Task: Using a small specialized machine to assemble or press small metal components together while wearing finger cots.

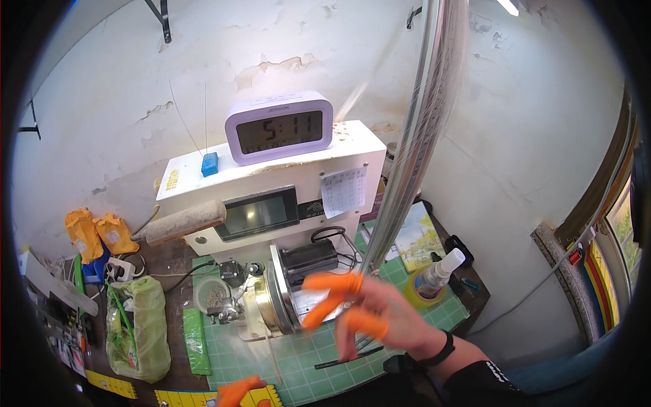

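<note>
From where I stand, the left hand (237,392) is nearest: only its orange-covered fingers show, at the lower edge, over a yellow ruler (180,398). Whether they are closed cannot be told.

Forward and to the right, the right hand (397,313) is poised with its fingers spread apart, three in orange covers. No object is visible between them; a fine strand would be lost in the blur. Below these fingers, a black rod (332,364) lies on the green mat (227,363).

Just left of the right fingers stands the brass-coloured wheel (265,305), the thing being worked at. A small metal fixture (229,311) is on its far left side; the black motor (308,260) is beyond the fingertips. Contact with either cannot be confirmed.

Step in hand, as judged: positioning the right fingers at the wheel assembly. The next move appears to call for a controlled approach, clear of the wheel's rim.

Right of the right hand, a spray bottle (439,273) stands within a yellow roll (415,293). Farther forward, beyond both hands, are the white control box (193,175) and a lavender clock (325,129).
</note>
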Demonstrator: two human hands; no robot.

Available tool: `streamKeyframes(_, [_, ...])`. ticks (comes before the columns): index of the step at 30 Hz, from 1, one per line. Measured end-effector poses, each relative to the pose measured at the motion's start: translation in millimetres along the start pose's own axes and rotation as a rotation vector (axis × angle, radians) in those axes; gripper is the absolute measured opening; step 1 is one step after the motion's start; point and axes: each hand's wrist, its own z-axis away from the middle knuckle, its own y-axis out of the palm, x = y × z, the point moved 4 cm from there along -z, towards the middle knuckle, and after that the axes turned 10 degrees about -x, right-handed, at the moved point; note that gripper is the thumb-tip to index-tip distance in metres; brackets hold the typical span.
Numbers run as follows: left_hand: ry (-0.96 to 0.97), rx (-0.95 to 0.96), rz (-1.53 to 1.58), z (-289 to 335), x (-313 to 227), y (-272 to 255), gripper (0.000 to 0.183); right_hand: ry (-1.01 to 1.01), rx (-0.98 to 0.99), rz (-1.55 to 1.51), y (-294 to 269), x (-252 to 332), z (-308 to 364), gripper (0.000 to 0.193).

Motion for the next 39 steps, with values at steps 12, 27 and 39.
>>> streamKeyframes(12, [0.014,-0.054,0.089,9,5,-4,0.034,-0.201,0.024,-1.206,-24,39,-69,0.039])
streamKeyframes(27, [0.112,-0.058,0.117,-20,-14,-17,0.032,-0.062,-0.166,-0.504,1,-36,2,0.025])
streamKeyframes(39, [-0.447,0.262,0.468,-30,18,-10,0.013,-0.118,0.316,0.421,62,-76,31,0.017])
